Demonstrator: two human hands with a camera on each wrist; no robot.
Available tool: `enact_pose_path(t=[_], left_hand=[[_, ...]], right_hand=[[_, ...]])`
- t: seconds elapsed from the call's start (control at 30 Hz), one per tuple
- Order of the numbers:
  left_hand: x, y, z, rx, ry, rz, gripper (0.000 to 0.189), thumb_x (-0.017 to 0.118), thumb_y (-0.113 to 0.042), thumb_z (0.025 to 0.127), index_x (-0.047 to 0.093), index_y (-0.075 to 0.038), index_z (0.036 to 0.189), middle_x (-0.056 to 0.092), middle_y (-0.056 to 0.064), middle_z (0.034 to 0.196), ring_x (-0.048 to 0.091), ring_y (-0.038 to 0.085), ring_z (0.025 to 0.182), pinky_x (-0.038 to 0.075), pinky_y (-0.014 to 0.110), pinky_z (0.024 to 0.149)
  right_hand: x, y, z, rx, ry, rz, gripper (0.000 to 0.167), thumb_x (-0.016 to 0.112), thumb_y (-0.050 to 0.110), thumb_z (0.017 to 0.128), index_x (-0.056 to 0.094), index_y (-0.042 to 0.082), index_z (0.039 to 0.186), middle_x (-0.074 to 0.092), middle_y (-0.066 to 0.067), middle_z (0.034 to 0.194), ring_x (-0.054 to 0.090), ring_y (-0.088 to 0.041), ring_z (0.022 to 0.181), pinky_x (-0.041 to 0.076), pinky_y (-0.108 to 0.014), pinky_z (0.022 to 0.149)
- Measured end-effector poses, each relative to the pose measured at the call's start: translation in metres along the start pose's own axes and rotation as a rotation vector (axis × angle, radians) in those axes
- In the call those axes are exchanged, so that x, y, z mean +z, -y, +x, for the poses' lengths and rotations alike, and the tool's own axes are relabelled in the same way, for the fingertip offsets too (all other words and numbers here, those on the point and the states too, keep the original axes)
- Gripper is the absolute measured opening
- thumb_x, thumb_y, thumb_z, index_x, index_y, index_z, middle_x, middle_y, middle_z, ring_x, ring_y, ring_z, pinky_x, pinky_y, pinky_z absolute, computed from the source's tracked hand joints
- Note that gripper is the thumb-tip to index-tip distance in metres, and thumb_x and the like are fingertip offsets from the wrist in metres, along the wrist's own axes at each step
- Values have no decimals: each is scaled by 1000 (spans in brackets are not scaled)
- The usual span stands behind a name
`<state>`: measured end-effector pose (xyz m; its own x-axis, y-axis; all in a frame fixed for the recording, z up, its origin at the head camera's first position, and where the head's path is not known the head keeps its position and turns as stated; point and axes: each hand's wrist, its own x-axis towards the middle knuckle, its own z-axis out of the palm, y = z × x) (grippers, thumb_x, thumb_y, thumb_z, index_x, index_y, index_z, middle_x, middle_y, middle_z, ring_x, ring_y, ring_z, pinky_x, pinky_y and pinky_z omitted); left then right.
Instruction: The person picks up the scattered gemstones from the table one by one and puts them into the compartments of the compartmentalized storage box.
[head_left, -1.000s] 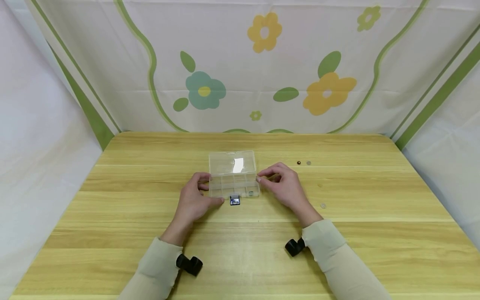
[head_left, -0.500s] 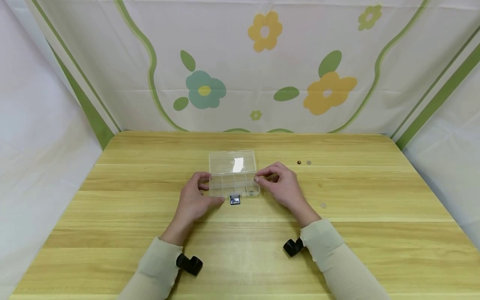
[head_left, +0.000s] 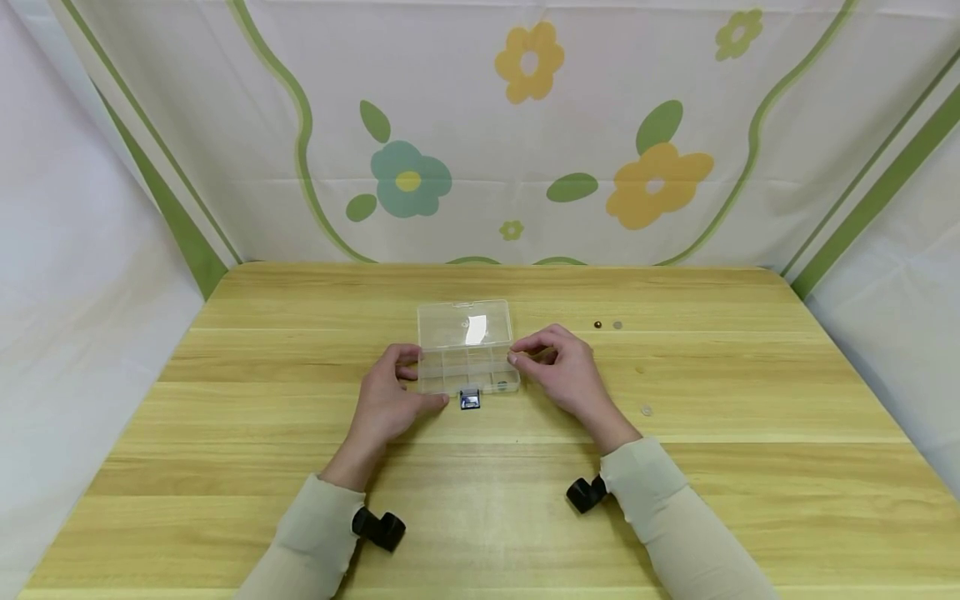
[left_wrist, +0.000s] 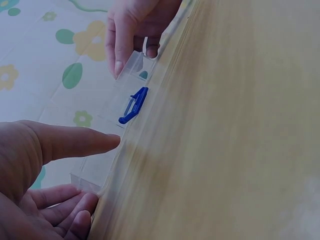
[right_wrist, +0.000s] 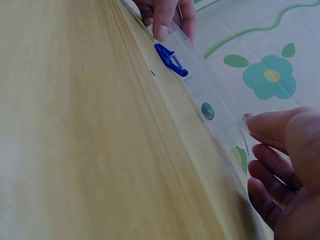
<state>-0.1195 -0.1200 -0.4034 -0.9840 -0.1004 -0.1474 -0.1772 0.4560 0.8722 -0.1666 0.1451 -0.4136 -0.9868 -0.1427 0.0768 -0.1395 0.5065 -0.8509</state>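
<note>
A clear plastic compartment box stands on the table with its lid raised at the back. My left hand grips its left end, thumb along the front and fingers round the side. At the right end is my right hand, thumb and forefinger together at the rim, other fingers curled; I cannot tell whether they pinch the wall or something small. A blue latch hangs at the front of the box. The front right compartment contains a teal oval button or bead.
Right of the box lie a shiny dark brown bead and a greyish disc beside it. Nearer me on the wooden table are a pale round piece and a faint yellowish one. A flowered cloth hangs behind.
My right hand has shifted slightly left, its fingertips now over the box's right rim. The left hand and the box have stayed put.
</note>
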Motion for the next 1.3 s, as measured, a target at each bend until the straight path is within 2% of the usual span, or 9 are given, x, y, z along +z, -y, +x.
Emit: enact_pose_path(t=[0.97, 1.3], left_hand=[[1, 0, 0, 4, -2, 9, 77, 94, -7, 77, 56, -7, 145, 64, 14, 141, 60, 31, 123, 51, 47, 100], [1, 0, 0, 0, 0, 5, 78, 94, -7, 77, 57, -8, 145, 65, 14, 140, 59, 31, 122, 50, 46, 100]], right_hand=[[1, 0, 0, -6, -1, -2, 14, 85, 24, 95, 83, 18, 107, 71, -2, 109, 66, -21, 94, 55, -34, 84], [-8, -3, 1, 1, -28, -2, 15, 84, 28, 96, 82, 19, 108, 72, -3, 112, 67, -22, 97, 55, -37, 87]])
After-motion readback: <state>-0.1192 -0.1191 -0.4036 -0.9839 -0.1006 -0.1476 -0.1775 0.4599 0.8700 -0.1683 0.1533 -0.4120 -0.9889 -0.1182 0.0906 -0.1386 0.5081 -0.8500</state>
